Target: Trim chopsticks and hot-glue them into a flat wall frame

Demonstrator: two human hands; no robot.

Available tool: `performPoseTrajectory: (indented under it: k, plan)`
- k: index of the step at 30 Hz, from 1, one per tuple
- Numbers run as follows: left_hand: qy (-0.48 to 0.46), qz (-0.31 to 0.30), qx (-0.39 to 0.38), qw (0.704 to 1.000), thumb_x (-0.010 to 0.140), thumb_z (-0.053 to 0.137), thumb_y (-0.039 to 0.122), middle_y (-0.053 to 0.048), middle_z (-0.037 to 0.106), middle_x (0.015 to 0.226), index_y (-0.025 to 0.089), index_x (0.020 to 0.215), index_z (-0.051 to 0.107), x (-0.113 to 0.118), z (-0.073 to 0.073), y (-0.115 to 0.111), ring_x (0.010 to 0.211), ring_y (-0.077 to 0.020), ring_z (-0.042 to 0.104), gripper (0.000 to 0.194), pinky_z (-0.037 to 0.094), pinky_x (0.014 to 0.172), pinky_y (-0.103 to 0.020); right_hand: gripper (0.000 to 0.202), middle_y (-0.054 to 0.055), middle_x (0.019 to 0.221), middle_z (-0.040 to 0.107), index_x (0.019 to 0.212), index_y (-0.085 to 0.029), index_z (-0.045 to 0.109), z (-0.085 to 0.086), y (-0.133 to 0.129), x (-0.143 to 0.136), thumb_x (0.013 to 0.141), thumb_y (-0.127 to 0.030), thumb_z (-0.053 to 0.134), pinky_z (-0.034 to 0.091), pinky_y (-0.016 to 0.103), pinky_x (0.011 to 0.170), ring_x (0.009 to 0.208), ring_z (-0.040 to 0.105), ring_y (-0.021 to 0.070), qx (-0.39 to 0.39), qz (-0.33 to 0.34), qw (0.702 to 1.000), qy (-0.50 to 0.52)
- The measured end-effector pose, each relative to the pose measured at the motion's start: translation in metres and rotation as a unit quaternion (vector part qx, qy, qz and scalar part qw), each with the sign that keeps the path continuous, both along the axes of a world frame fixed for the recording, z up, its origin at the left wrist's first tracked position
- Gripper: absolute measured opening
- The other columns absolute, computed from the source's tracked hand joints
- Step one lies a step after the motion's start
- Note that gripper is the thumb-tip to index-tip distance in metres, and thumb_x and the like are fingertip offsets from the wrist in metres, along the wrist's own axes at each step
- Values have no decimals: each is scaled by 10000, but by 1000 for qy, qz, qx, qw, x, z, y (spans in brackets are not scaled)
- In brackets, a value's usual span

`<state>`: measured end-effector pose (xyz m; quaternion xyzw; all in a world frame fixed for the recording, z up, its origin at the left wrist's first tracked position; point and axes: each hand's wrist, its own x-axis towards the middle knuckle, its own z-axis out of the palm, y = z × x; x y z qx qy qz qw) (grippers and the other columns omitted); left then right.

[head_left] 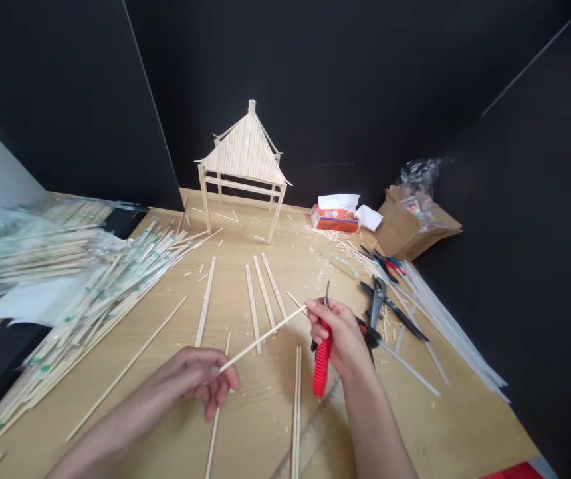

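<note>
Left hand point(205, 374) and right hand point(340, 332) pinch a stick point(264, 338) at centre, the right also gripping a red cutter point(321, 372); twelve o'clock, stick house point(242, 153), front roof covered; five o'clock, paired strips point(296, 406), unattached.

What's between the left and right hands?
A thin, straight, pale wooden stick spans from the left hand to the right hand, seen in the head view.

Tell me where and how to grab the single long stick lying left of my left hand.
I'd pinch the long stick around its middle, from above, squeezing across its width: it lies flat, straight and thin on the tabletop, with finger room either side. The left hand seems best placed, once free of the held stick.
</note>
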<state>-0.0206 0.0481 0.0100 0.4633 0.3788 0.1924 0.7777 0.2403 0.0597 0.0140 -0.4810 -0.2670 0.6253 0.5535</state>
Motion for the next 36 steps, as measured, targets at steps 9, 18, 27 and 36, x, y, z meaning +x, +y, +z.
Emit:
performPoseTrajectory:
  k: [9, 18, 27, 36]
  plan:
    - [-28, 32, -39, 998, 845, 549, 456, -17, 577, 734, 165, 954, 601, 28, -3, -20, 581, -108, 531, 315, 412, 491, -200, 282, -41, 549, 542, 743, -131, 607, -7, -19, -50, 702, -377, 741, 282, 166, 376, 385, 363, 30, -25, 233, 968, -87]
    - [79, 191, 102, 973, 883, 511, 404, 17, 583, 716, 210, 1017, 659, 32, -1, -26, 657, -99, 512, 279, 430, 675, -201, 322, -30, 666, 492, 803, -167, 576, -3, -26, -48, 912, -448, 465, 321, 189, 450, 494, 410, 62, 16, 281, 937, -206]
    - [88, 143, 128, 977, 900, 477, 363, -23, 612, 1254, 255, 1177, 627, 32, -1, -33, 1156, -206, 534, 333, 346, 1047, -335, 283, -21, 661, 497, 743, -190, 511, 12, -36, -57, 958, -320, 381, 314, 232, 581, 604, 445, 108, 121, 374, 846, -361]
    - [93, 95, 132, 982, 898, 489, 334, -24, 531, 1355, 271, 1213, 596, 32, 3, -35, 1218, -222, 493, 338, 342, 1056, -329, 309, -21, 628, 513, 711, -192, 492, 8, -35, -53, 956, -341, 376, 303, 223, 538, 554, 441, 105, 108, 389, 846, -349]
